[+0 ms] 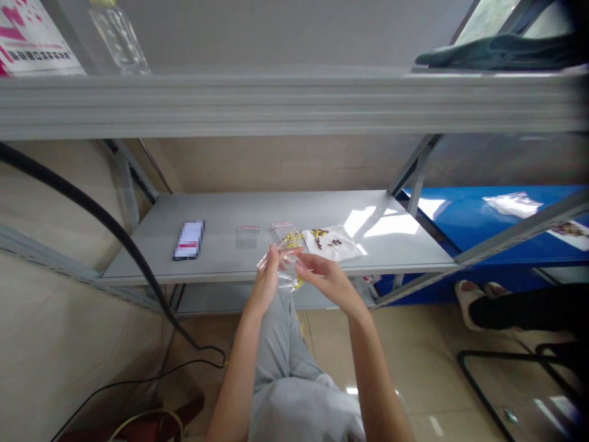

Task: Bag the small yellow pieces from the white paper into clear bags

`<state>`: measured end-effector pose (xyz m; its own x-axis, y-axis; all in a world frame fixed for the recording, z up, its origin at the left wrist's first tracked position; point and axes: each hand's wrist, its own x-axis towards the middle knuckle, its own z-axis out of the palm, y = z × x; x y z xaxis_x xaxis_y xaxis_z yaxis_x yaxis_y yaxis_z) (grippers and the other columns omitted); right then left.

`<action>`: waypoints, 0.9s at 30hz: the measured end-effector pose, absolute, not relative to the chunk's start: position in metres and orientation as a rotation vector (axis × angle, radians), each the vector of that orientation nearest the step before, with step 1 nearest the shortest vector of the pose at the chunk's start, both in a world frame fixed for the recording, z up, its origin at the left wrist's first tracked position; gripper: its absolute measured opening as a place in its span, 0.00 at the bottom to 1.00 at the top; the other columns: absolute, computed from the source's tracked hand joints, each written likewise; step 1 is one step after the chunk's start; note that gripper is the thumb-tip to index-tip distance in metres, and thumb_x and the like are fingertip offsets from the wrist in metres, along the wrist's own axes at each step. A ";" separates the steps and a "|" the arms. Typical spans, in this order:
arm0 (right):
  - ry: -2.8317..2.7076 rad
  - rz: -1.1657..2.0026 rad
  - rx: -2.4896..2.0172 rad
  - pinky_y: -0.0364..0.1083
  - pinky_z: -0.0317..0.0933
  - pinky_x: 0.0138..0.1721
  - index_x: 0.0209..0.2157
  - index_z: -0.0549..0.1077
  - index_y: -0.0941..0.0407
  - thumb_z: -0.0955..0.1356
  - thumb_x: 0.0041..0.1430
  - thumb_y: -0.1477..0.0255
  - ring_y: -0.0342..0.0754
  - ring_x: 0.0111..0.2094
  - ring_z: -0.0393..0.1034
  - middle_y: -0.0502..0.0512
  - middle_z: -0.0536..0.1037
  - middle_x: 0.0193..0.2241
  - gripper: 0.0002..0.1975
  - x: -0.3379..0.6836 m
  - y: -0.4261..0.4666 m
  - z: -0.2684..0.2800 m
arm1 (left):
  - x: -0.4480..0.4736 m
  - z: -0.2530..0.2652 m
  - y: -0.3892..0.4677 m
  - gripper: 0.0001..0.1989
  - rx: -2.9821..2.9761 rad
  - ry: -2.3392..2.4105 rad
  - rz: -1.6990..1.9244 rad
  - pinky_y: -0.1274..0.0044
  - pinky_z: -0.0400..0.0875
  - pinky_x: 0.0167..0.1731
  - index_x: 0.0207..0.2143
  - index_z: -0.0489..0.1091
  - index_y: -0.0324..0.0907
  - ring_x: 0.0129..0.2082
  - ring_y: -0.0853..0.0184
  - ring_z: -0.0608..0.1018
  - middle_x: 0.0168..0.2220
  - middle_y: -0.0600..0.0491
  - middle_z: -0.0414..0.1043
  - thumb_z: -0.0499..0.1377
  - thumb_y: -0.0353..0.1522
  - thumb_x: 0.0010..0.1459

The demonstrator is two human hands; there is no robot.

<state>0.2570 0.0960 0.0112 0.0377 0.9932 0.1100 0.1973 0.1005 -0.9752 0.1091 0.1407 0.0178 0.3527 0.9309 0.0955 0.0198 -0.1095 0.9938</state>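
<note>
Nearest, grey-clad legs [278, 362] are stretching under the shelf edge. Just above, L hand [264, 285] is gripping a clear plastic bag [286, 280], fingers nearly closed on its L side. R hand [329, 279] is curving half-open at the bag's R side, thumb touching; can't tell if it's pinching. Bag is hanging betw. the hands, in front of the shelf edge; a yellow bit is showing low R, unclear if inside. Step in hand prob. = working the bag w/ both hands; next move prob. calls for a steady L grip + fine R fingertip control. Beyond, on the grey shelf [221, 209], yellow pieces [293, 237] are lying by a second bag [280, 228], w/ dark pieces [318, 243] resting on white sheet [345, 250] to the R.
</note>
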 end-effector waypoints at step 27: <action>-1.116 0.071 -2.066 0.46 0.57 0.31 0.40 0.77 0.61 0.63 0.53 0.66 0.50 0.32 0.68 0.63 0.75 0.38 0.18 0.369 0.161 -0.093 | 0.101 0.003 0.153 0.12 1.340 1.006 1.338 0.78 0.68 0.39 0.33 0.74 0.39 0.34 0.69 0.74 0.32 0.51 0.74 0.62 0.38 0.50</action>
